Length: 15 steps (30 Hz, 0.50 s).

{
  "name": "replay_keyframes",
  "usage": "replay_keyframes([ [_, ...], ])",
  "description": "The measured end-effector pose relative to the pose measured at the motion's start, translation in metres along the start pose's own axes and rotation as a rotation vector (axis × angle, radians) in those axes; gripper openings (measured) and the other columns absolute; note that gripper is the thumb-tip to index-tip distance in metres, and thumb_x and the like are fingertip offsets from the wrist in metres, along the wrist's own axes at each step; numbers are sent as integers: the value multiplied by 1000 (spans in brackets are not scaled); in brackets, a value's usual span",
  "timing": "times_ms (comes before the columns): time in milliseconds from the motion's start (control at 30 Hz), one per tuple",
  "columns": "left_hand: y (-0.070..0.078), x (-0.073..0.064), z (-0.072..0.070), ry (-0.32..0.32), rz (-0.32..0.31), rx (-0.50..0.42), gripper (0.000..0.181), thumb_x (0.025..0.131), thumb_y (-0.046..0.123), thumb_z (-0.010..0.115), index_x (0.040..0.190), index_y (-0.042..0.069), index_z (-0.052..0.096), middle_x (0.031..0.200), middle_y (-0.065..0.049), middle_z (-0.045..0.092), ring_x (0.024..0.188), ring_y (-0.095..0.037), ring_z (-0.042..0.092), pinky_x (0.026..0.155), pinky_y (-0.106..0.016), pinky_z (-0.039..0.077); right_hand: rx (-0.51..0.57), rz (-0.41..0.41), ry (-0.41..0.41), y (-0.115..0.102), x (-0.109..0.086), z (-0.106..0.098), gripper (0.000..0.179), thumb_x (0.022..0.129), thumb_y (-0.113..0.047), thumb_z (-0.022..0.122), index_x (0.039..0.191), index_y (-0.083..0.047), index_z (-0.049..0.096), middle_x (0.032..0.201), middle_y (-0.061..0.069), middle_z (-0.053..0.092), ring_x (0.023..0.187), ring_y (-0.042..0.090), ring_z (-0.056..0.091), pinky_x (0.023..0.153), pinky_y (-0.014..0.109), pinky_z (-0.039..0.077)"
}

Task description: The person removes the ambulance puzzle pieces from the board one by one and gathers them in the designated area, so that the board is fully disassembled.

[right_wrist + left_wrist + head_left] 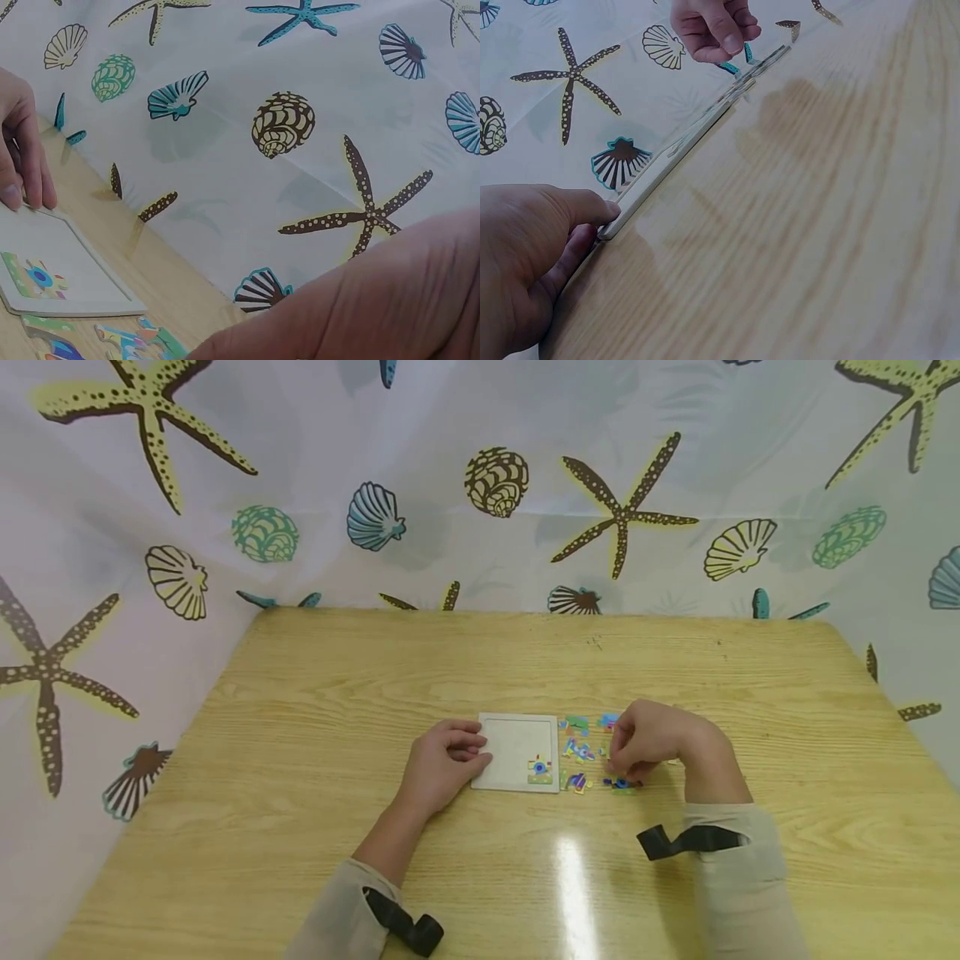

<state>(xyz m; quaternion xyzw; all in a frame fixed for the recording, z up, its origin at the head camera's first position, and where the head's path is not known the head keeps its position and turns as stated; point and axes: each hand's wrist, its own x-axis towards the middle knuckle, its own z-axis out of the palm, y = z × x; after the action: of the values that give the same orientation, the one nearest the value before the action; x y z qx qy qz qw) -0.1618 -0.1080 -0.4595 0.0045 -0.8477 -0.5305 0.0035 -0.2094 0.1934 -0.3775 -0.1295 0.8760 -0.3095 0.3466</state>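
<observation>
A square white puzzle tray [513, 745] lies on the table, with one colourful jigsaw piece [539, 769] in its lower right corner. My left hand [444, 764] holds the tray by its left edge, the thumb on the rim in the left wrist view. To the tray's right lie several loose jigsaw pieces [577, 782] in blue, green, yellow and purple. My right hand [654, 741] is over the rightmost of them, its fingers bent and thumb near the fingertips. The hand hides some pieces, and whether anything is between its fingertips cannot be made out.
The wooden table [337, 668] extends around the tray on all sides. A white cloth [442, 568] printed with shells and starfish hangs behind and beside it. Each sleeve carries a black strap with a small camera [426, 935] at the wrist.
</observation>
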Motion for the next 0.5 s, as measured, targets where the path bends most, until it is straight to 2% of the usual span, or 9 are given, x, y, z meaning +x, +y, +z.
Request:
replay_keyframes([
  [233, -2, 1, -1, 0, 8, -1, 20, 81, 8, 82, 100, 4, 77, 118, -4, 68, 86, -12, 67, 76, -20, 57, 38, -120, -6, -5, 8, 4, 20, 87, -11, 73, 101, 1, 67, 77, 8, 72, 67, 15, 66, 67, 29, 57],
  [400, -1, 1, -1, -2, 9, 2, 19, 81, 8, 82, 100, 5, 78, 119, -3, 68, 86, -12, 66, 76, -19, 57, 84, -148, 21, -13, 13, 11, 24, 87, -10, 75, 104, 3, 67, 72, 6, 70, 60, 14, 63, 65, 32, 56],
  [500, 0, 1, -1, -4, 9, 2, 19, 81, 8, 82, 100, 5, 78, 120, -3, 68, 86, -12, 66, 77, -20, 58, 100, -170, 11, -20, 18, 18, 24, 88, -9, 74, 106, 5, 66, 67, 4, 65, 57, 13, 57, 62, 30, 53],
])
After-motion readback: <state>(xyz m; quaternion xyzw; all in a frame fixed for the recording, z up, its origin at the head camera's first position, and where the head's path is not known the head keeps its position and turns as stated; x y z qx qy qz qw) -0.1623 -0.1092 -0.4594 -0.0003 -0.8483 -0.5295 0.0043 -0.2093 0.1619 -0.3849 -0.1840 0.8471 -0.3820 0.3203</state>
